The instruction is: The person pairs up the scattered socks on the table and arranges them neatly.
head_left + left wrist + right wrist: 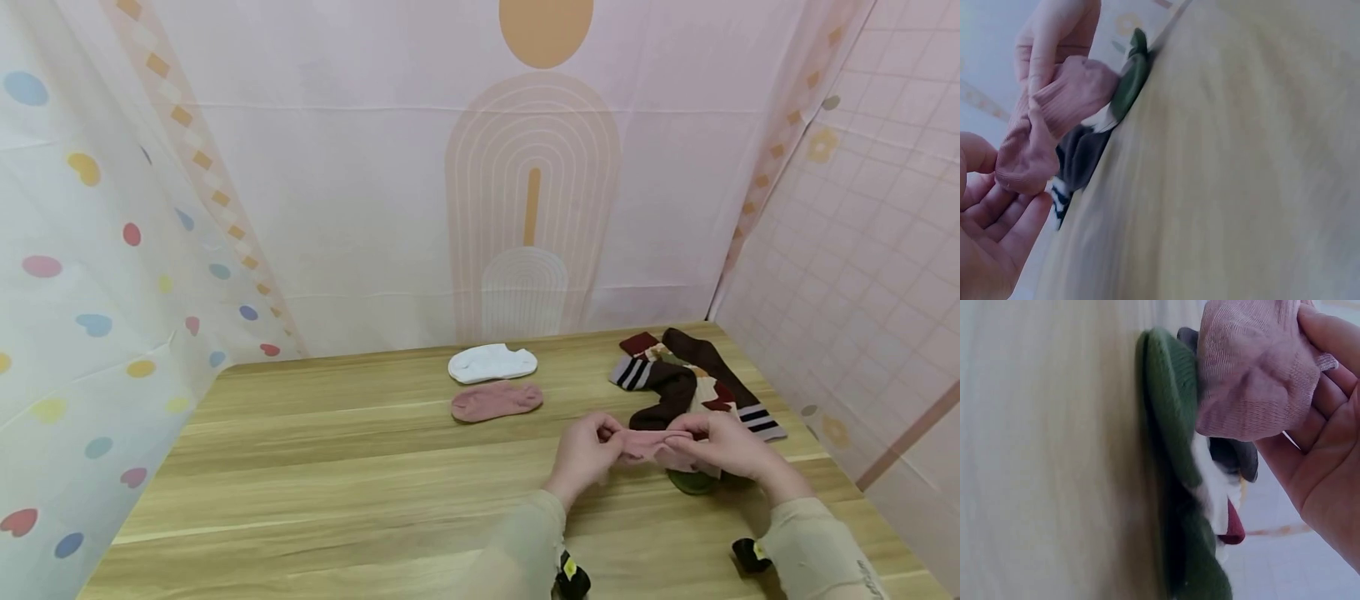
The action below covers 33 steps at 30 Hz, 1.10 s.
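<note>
A pink sock (643, 443) is stretched between both hands above the table, just in front of a sock pile. My left hand (588, 454) pinches one end of it between thumb and fingers; the left wrist view shows the ribbed pink knit (1025, 159) bunched there. At the other end my right hand (723, 446) grips it the same way, and in the right wrist view a loose part of the sock (1254, 381) hangs from the fingers. Below and behind the hands lie dark brown socks with striped cuffs (667, 387) and a green sock (692, 481).
A second pink sock (497, 402) lies flat near the middle of the table (300, 483), with a white sock (491, 363) just behind it. Dark red and cream pieces (640, 344) show in the pile. Patterned cloth (360, 208) hangs along the back and both sides.
</note>
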Each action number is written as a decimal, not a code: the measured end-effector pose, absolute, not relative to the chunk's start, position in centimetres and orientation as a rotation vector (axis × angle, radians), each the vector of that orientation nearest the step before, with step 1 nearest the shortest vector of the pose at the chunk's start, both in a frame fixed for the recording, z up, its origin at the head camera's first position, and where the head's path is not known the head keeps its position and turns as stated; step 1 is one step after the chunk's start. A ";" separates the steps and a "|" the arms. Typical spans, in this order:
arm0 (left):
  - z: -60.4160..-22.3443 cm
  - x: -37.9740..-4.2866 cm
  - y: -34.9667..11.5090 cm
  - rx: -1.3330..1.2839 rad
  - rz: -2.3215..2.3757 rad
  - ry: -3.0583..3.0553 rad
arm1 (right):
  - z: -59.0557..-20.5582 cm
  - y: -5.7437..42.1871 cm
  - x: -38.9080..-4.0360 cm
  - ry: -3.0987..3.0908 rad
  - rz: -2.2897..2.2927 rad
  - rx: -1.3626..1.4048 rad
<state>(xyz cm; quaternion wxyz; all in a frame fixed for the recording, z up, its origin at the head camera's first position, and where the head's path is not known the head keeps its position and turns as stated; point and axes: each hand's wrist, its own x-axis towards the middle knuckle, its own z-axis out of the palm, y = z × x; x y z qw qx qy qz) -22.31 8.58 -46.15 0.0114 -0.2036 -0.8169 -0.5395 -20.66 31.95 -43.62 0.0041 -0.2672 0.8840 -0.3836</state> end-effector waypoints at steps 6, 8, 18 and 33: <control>-45.8 -23.0 7.2 -0.713 -1.665 -2.542 | -43.7 31.4 -20.9 2.796 -1.155 -0.804; -45.7 -23.1 6.7 -0.714 -1.674 -2.543 | -43.8 31.2 -21.1 2.799 -1.144 -0.811; -45.3 -24.0 4.7 -0.634 -1.801 -2.568 | -43.6 29.5 -21.8 2.755 -1.157 -0.751; -45.7 -24.1 2.4 -0.708 -1.791 -2.703 | -45.2 27.6 -23.2 2.714 -1.011 -0.842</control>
